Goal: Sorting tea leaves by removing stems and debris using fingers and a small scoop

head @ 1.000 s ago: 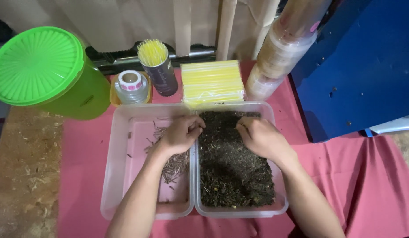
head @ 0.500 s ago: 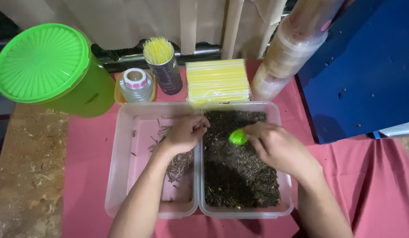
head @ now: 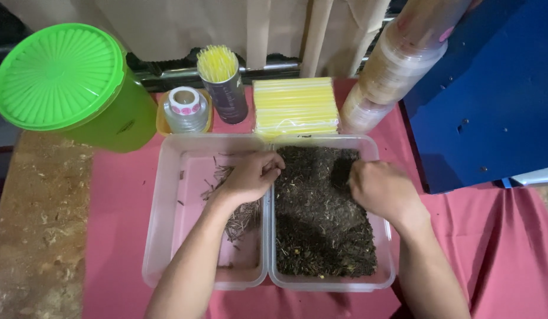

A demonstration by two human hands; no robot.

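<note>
Two clear plastic tubs touch side by side. The left hand (head: 250, 177), fingers pinched together, hovers over the left tub's (head: 167, 224) twigs (head: 241, 215); the right hand (head: 380, 189), curled, contents hidden, digs into the right tub's (head: 386, 260) dark leaves (head: 318, 224). Open pink cloth (head: 117, 212) lies left.

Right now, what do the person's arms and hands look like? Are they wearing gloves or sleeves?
No gloves and no sleeves show. The left hand and the right hand are bare, and both forearms are uncovered as far as the bottom edge of the picture. I see no rings, watch, bracelet or markings on either. The fingers are curled, so the fingernails are hard to make out.
</note>
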